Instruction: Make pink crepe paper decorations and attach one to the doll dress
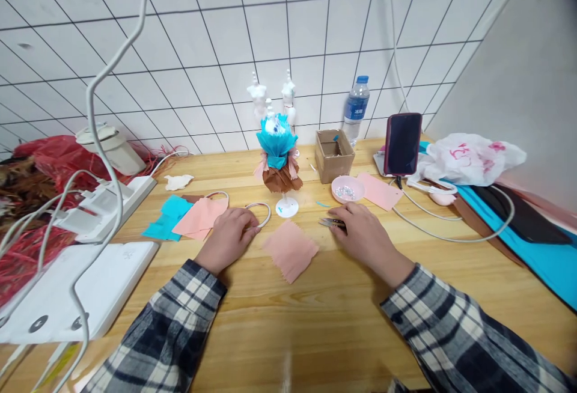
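My left hand (229, 234) is on the table, its fingers curled at the edge of a thin white ring (269, 213), partly hidden by the hand. A second white loop (217, 193) shows behind that hand. In my right hand (363, 231) are small dark-handled snips (332, 222), their metal tips pointing left. Between the hands lies a pink square (291, 250) with zigzag edges. Behind it stands a small dress form (278, 152) wrapped in blue and brown crinkled paper, on a white round base (286, 207). More pink pieces (201, 217) and blue pieces (169, 219) lie beside my left hand.
Behind my right hand are a pink bowl of beads (347, 188), a pink card (380, 191), a cardboard box (334, 155), a water bottle (356, 109) and a propped phone (402, 143). A white cable (92, 92) hangs at left over a power strip (112, 210) and white device (81, 291).
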`<state>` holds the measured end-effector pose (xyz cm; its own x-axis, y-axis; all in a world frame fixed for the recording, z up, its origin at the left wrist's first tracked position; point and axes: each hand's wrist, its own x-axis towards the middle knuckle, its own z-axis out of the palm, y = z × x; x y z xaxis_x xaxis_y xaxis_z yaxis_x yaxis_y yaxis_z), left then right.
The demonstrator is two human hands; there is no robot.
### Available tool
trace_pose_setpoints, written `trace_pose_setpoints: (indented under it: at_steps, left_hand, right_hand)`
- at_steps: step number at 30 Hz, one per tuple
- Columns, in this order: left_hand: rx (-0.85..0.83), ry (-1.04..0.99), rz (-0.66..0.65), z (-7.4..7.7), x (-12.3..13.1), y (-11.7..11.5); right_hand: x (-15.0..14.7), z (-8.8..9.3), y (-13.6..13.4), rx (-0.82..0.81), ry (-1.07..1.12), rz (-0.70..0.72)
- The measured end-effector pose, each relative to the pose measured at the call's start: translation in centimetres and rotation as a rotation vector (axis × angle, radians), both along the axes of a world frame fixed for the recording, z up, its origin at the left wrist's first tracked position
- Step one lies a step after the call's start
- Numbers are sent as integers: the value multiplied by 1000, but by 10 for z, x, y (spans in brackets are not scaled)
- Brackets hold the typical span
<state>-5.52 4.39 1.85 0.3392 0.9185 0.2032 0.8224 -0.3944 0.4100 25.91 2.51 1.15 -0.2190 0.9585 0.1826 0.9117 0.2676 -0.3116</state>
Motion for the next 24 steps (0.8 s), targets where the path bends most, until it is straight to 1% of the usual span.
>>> trace_pose_setpoints:
  at_steps: [3, 5, 8, 10, 12, 15, 17, 20, 24]
  left_hand:
    - [-108, -285, 68, 9, 15, -16]
    - [-145, -389, 1, 14, 27, -30]
    - [-144, -456, -130, 17, 47, -50]
    - [-137, -453, -208, 16, 57, -58]
    - [-120, -402, -249, 13, 62, -61]
    - [-50, -310, -244, 11, 63, -61]
    - [12, -263, -236, 10, 62, -59]
    - [78, -218, -237, 10, 62, -59]
    - [117, -195, -243, 10, 66, -60]
  right_hand:
    - [-6, 4, -3, 131, 142, 53]
    - [-14, 8, -9, 205, 280, 126]
    - [-28, 13, -23, 253, 481, 208]
    - [-37, 15, -32, 244, 589, 255]
    - [-43, 15, -39, 230, 666, 285]
    - [-48, 14, -42, 234, 707, 297]
    - [-49, 13, -42, 228, 718, 277]
    - [-50, 12, -41, 179, 734, 234]
    - [-52, 10, -42, 142, 710, 216]
